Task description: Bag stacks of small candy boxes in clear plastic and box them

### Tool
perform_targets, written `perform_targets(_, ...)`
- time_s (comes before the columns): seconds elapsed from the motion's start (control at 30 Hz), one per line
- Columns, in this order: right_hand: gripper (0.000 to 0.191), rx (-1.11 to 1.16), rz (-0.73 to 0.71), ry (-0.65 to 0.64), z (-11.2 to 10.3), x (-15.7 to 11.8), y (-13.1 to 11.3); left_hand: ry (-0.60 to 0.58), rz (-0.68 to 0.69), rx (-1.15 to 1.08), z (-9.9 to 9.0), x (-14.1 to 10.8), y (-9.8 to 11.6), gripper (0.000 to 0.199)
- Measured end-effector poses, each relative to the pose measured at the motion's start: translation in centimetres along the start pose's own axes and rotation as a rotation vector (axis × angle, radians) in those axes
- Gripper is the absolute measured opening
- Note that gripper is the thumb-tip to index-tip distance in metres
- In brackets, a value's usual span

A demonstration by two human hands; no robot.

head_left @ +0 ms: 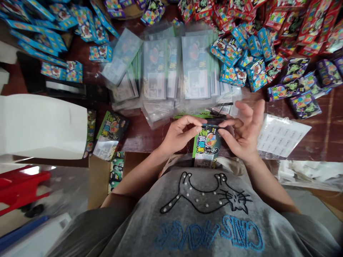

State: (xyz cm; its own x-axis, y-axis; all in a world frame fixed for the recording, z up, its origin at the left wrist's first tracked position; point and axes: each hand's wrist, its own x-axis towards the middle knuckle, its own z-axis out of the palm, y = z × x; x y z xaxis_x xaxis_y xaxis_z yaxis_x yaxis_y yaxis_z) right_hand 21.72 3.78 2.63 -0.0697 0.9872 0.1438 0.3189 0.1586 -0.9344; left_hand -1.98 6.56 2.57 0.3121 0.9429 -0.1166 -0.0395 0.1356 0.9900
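While both hands work at its upper end, the black-and-green pack [207, 142] sits directly between and below the fingertips, its lower end pointing back toward the grey shirt [203, 200]. The left hand [182, 132] has thumb and index finger pinched on the near-left top corner; the right hand [243, 132] takes the opposite corner between thumb and index finger, its other fingers lifted away, gripping nothing. The step in hand seems to be handling the top edge, perhaps squaring or closing it, and the next move calls for light, even pressure from both thumbs so that the corners do not crease. Its face is mostly black, with a green strip on the left-hand side, blue and green lettering, a round, colourful picture near the right thumb and a pale panel at the lower end; the edge under the fingers is too blurred to read. Just beyond the fingertips lie clear sleeves [195, 66] holding pale printed cards; past the right fingers are small blue boxes [233, 76], with purple boxes [305, 105] farther right. Beside the right wrist rests a white sheet [282, 135]; well left of the left fingers lies a similar pack [114, 126].
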Motion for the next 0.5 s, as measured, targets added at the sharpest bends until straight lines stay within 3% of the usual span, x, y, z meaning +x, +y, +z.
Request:
perform_targets(0.13, 0.107, 0.036, 0.003, 0.019, -0.5, 0.2, 0.2, 0.038, 0.037, -0.029, 0.2, 0.0, 0.1, 0.038)
perform_targets(0.27, 0.109, 0.184, -0.075, -0.012, -0.7, 0.1, 0.3, -0.03, 0.038, 0.067, 0.3, -0.2, 1.2, 0.026)
perform_targets(0.5, 0.106, 0.145, -0.004, -0.053, -1.1, 1.1, -2.1, 0.037, -0.027, 0.278, 1.2, -0.5, 4.2, 0.02)
